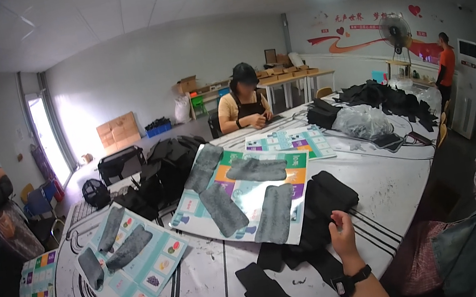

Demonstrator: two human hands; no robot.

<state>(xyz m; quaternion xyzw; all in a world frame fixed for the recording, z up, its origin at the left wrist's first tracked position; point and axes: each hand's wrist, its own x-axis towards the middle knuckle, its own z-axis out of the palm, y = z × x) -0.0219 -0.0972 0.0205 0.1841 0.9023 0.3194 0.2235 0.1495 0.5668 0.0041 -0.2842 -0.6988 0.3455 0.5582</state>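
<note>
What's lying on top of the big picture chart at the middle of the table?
Four grey fuzzy strips lie on the picture chart. The print beneath them is covered, and whatever sits under the chart's middle cannot be seen.

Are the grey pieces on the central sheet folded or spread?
Spread: four grey pieces show full lengths on the central sheet, no folds visible.

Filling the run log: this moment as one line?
right hand: nothing visibly held, near black fabric strips | left hand: not in view | large printed sheet: four gray pieces on top
</note>
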